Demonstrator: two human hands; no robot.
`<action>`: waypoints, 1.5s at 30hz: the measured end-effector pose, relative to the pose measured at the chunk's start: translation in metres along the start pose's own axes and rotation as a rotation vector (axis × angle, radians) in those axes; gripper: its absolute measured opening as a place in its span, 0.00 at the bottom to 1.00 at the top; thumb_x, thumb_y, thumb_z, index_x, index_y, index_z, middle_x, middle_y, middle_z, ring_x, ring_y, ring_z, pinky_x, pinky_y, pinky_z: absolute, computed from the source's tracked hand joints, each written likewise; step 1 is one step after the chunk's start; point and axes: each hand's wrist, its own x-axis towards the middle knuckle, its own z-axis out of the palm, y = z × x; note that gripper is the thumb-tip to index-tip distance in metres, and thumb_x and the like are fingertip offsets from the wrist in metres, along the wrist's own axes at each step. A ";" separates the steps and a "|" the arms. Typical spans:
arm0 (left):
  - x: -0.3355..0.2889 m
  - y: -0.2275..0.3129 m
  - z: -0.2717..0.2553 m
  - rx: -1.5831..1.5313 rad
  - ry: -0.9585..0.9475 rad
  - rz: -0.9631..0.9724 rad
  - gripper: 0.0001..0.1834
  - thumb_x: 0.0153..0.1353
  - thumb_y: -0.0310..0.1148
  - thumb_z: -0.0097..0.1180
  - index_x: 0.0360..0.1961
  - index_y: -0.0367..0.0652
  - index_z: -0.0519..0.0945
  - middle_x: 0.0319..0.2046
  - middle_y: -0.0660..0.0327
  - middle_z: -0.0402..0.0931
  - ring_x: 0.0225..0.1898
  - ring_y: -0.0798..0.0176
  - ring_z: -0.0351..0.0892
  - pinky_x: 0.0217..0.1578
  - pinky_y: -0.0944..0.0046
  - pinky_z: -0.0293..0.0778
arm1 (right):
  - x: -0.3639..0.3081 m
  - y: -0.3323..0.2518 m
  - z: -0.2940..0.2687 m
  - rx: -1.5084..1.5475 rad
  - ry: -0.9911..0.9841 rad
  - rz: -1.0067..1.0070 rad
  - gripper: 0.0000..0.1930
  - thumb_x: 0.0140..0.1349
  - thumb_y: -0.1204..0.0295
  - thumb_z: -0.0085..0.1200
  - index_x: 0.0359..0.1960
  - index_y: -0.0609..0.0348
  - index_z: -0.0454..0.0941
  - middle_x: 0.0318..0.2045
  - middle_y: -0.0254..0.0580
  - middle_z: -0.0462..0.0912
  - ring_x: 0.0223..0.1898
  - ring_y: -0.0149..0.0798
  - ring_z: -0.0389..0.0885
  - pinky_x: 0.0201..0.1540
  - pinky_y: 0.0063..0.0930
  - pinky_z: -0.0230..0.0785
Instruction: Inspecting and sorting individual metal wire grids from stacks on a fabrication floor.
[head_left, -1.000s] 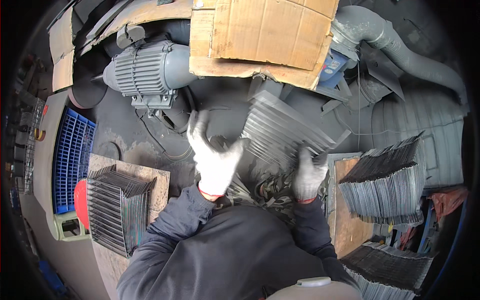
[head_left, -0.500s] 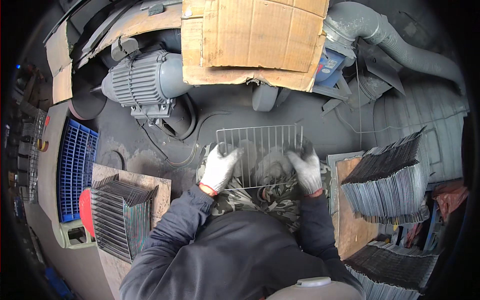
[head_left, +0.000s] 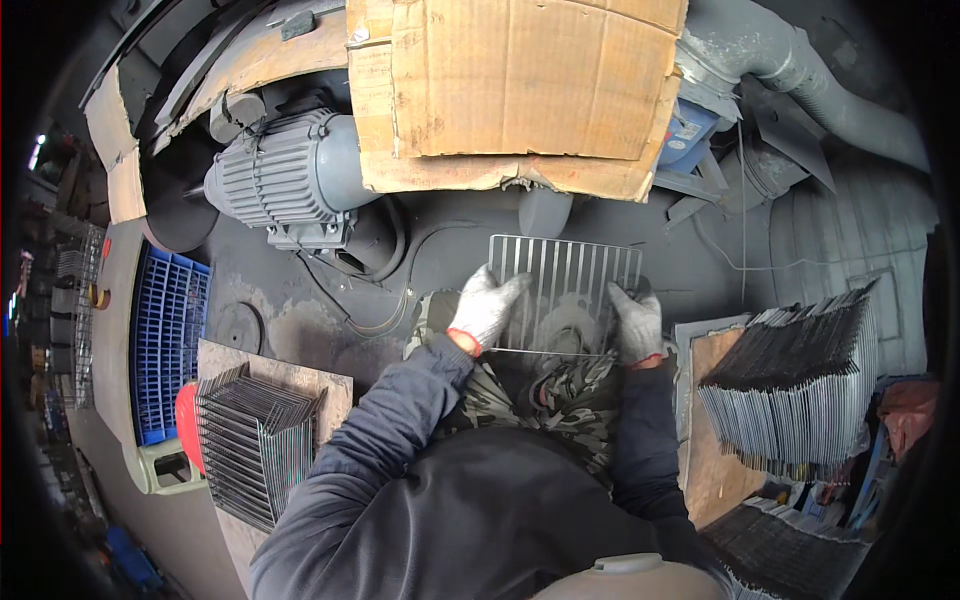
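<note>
The wire rack (head_left: 567, 292) was at the centre of the frame, its opposite sides held in the closed grip of the left hand (head_left: 485, 306) and right hand (head_left: 640, 322); a rack stack (head_left: 258, 440) stood at lower left.

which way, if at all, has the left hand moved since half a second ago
Yes: the left hand, holding the wire rack, has moved forward and to the right, judged against the grey motor.

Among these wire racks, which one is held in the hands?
The single rack between left hand and right hand; the others sit in the left stack and right stacks.
</note>
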 end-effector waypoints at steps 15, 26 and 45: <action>0.002 0.012 0.015 -0.210 -0.140 -0.091 0.27 0.70 0.38 0.70 0.59 0.27 0.76 0.45 0.48 0.86 0.48 0.61 0.87 0.52 0.61 0.81 | -0.009 -0.015 -0.003 -0.025 0.098 -0.025 0.12 0.69 0.78 0.65 0.53 0.62 0.82 0.40 0.39 0.88 0.32 0.33 0.86 0.33 0.29 0.80; -0.009 0.016 -0.054 -0.282 -0.020 -0.337 0.20 0.69 0.37 0.70 0.53 0.36 0.77 0.31 0.61 0.81 0.27 0.65 0.82 0.27 0.63 0.82 | 0.004 0.008 0.052 -0.299 0.037 0.154 0.10 0.69 0.72 0.67 0.46 0.66 0.85 0.36 0.38 0.89 0.32 0.32 0.84 0.38 0.26 0.78; 0.029 0.011 -0.051 -0.313 -0.273 -0.330 0.17 0.71 0.31 0.62 0.57 0.35 0.79 0.39 0.55 0.84 0.35 0.59 0.89 0.34 0.53 0.88 | -0.014 -0.003 0.003 -0.529 -0.022 0.122 0.15 0.72 0.67 0.64 0.51 0.67 0.86 0.40 0.37 0.89 0.40 0.32 0.86 0.44 0.27 0.78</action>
